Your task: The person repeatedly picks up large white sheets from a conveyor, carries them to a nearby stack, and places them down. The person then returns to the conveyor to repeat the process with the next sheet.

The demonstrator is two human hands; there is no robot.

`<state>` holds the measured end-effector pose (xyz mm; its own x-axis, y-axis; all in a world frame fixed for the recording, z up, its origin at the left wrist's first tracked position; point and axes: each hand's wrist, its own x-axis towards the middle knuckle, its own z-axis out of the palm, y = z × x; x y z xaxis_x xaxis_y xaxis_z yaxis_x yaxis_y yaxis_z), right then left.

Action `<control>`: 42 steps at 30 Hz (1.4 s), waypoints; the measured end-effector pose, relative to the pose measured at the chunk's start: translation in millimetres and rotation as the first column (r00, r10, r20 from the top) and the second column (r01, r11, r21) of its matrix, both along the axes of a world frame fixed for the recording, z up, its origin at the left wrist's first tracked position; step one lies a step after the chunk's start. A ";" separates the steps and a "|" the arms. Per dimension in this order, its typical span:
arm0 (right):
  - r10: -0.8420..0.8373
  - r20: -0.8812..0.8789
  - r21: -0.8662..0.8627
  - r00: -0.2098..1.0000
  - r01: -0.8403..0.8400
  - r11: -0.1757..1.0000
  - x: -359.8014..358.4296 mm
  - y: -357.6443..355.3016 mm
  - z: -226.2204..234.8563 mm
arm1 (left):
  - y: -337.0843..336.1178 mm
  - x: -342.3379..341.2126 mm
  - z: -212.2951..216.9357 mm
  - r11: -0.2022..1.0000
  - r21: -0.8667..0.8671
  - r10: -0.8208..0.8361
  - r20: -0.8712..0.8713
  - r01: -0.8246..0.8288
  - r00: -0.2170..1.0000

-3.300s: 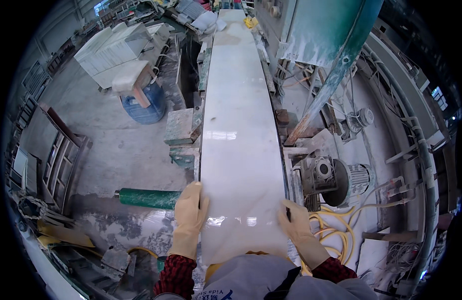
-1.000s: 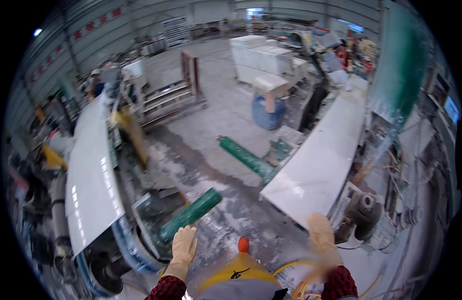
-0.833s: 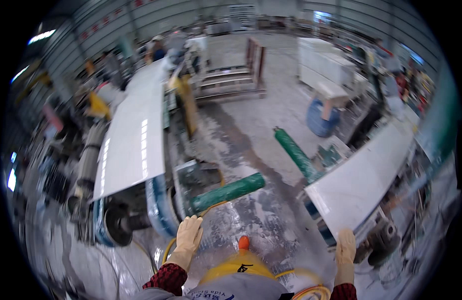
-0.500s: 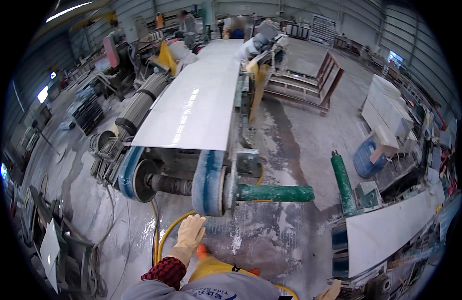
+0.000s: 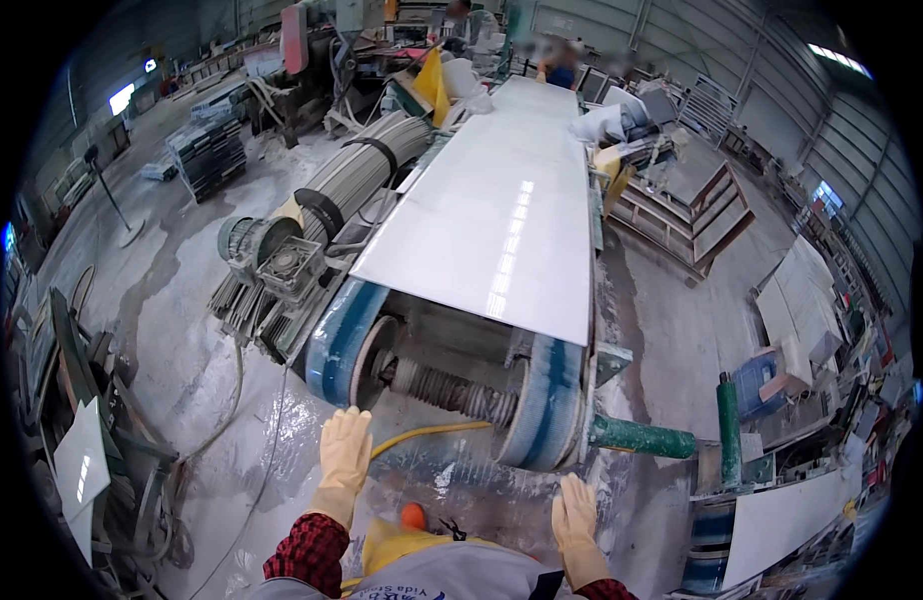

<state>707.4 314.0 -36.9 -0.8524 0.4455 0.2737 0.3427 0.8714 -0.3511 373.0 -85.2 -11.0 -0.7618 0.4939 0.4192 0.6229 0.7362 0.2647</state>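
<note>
- Currently, both gloved hands are being held out in front of the body with nothing grasped; the fingers are being kept released and stretched forward.
- The left hand (image 5: 344, 452) is being held just short of the blue belt roller (image 5: 344, 338) at the near end of the conveyor machine, beside a yellow hose (image 5: 432, 434) that is lying on the wet floor (image 5: 212, 380).
- The right hand (image 5: 574, 512) is being held low, below the second blue roller (image 5: 548, 402) and near the green-covered bar (image 5: 642, 437) that is sticking out to the right.
- A long white stone slab (image 5: 502, 215) is being carried flat on the conveyor surface, with its near edge lying above the rollers, apart from both hands.
- A grey motor (image 5: 272, 262) is being seen left of the machine.
- A stack of wooden frames (image 5: 694, 208) is sitting right of the slab.
</note>
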 end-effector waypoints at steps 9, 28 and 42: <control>0.161 -0.134 0.122 0.978 -0.145 0.982 -153.1 1.4 48.9 | -7.1 -103.7 34.4 0.991 0.123 -0.042 -0.077 0.052 0.996; 0.039 -0.279 0.260 0.960 0.037 0.965 -345.1 150.1 41.9 | 27.4 -166.2 63.9 0.995 -0.026 -0.100 0.000 0.100 0.995; 0.025 -0.290 0.231 0.957 0.045 0.972 -338.7 137.4 63.2 | 114.2 -302.1 63.5 0.983 -0.165 -0.074 0.024 0.077 0.997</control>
<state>368.7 451.4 26.3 -0.7169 0.3477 0.6043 0.2657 0.9376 -0.2242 70.9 28.9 52.5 -0.7264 0.6114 0.3137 0.6745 0.7219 0.1549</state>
